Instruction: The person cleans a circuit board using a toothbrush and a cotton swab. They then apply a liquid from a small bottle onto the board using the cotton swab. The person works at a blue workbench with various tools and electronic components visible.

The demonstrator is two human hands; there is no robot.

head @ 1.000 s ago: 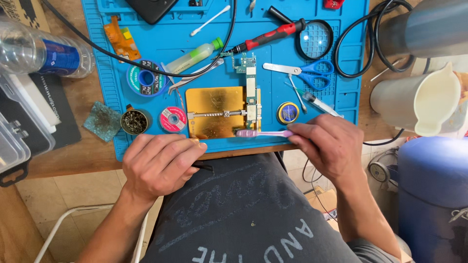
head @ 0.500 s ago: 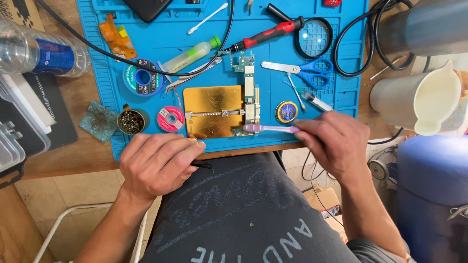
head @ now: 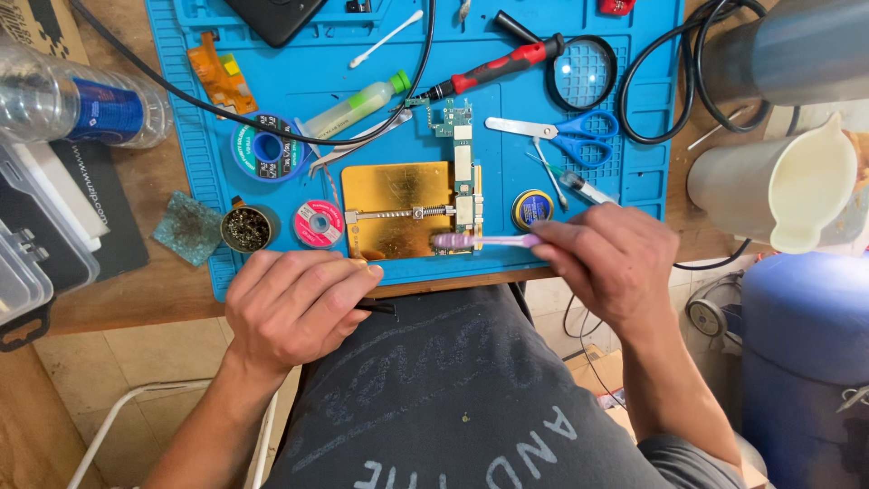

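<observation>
Pink plastic toothbrush (head: pixel 480 241) lies level in the right hand (head: pixel 608 263), fingers pinched shut round its handle, bristle head resting on the near end of the narrow green circuit board (head: pixel 464 181). That board stands clamped along the right edge of a gold metal holder plate (head: pixel 394 208), on a blue silicone work mat (head: pixel 634 181) with moulded ribs. The left hand (head: pixel 294 303) is curled loosely at the mat's near edge, fingertips on the plate's near left corner; a thin dark tool tip shows beneath it, though how firmly it is held I cannot tell.

Stiff bristles pressed too hard could, I judge, snag small parts on the board or shift it in the spring clamp. A wide stroke to the right might knock the round flux tin (head: pixel 534 208) or the syringe (head: pixel 579 186) just beyond. Left of the plate sit a pink solder-wick reel (head: pixel 319 223) and a tin of brass wool (head: pixel 246 228).
</observation>
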